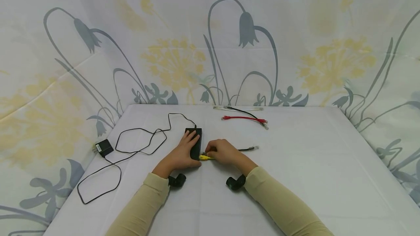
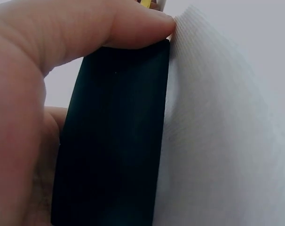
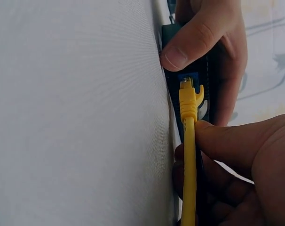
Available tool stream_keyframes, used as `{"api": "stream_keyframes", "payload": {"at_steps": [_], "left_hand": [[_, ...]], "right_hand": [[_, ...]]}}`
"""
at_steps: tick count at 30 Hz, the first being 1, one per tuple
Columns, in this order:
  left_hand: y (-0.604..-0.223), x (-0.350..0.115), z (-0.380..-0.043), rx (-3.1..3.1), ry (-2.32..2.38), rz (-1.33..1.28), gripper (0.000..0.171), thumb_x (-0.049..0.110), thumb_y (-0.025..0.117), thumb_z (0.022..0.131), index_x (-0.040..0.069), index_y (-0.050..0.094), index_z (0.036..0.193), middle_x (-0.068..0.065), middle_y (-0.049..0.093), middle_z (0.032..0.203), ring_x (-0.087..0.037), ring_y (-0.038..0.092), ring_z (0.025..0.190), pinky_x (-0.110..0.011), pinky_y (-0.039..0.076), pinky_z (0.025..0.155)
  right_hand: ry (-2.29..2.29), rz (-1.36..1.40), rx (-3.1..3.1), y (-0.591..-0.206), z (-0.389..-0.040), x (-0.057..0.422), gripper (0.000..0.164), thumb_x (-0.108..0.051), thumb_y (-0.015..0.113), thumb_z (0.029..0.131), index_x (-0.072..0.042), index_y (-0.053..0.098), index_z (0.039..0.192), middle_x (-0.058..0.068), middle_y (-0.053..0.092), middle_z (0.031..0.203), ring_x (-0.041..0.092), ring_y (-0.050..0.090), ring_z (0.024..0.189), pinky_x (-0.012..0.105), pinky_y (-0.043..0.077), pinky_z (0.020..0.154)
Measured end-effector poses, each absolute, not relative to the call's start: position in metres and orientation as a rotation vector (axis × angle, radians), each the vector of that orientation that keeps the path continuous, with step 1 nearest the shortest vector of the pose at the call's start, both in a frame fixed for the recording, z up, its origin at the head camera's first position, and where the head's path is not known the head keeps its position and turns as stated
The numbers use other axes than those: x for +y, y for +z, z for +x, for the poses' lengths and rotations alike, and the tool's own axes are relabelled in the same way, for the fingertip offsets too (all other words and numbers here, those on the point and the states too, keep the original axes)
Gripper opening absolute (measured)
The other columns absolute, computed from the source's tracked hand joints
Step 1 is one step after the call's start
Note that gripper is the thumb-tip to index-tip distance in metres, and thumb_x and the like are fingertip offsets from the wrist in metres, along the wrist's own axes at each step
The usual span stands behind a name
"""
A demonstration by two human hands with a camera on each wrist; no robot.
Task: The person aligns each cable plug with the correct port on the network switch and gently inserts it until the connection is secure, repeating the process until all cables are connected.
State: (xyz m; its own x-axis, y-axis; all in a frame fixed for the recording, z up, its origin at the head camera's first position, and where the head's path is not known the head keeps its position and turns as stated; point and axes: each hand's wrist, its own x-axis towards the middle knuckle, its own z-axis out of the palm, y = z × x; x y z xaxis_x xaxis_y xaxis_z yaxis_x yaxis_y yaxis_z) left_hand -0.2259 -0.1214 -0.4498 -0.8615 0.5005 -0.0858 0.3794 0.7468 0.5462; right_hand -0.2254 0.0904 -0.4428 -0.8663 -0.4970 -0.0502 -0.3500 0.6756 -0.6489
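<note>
My left hand (image 1: pixel 182 153) grips a black network switch (image 1: pixel 195 148), fingers over its top and thumb along its near end. The left wrist view shows the thumb (image 2: pixel 142 28) lying across the end of the switch. My right hand (image 1: pixel 224 152) pinches a yellow Ethernet cable (image 3: pixel 189 165) just behind its boot. The yellow plug (image 3: pixel 187 101) points at a port (image 3: pixel 194 75) in the side of the switch; how far its tip is in, I cannot tell. Beside it runs a black Ethernet cable (image 1: pixel 247 149), partly hidden by my right hand.
At the back lie a white cable (image 1: pixel 239 109), a red cable (image 1: pixel 241 118) and another black cable (image 1: pixel 246 112), partly crossing. A thin power cord (image 1: pixel 139 152) loops leftward from the switch to a black power adapter (image 1: pixel 104 148).
</note>
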Motion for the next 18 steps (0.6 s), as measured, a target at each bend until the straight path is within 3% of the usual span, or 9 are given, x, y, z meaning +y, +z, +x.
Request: {"api": "stream_keyframes", "payload": {"at_steps": [18], "left_hand": [[-0.4507, -0.1221, -0.2259, 2.713, 0.794, 0.702, 0.101, 0.037, 0.079, 0.076, 0.014, 0.022, 0.156, -0.003, 0.007, 0.165, -0.028, -0.007, 0.152, -0.059, 0.023, 0.115]], "right_hand": [[-0.917, -0.718, 2.697, -0.4401, -0.2204, 0.0937, 0.015, -0.017, 0.062, 0.094, -0.013, 0.072, 0.104, -0.001, 0.070, 0.102, 0.013, 0.061, 0.094, 0.036, 0.050, 0.088]]}}
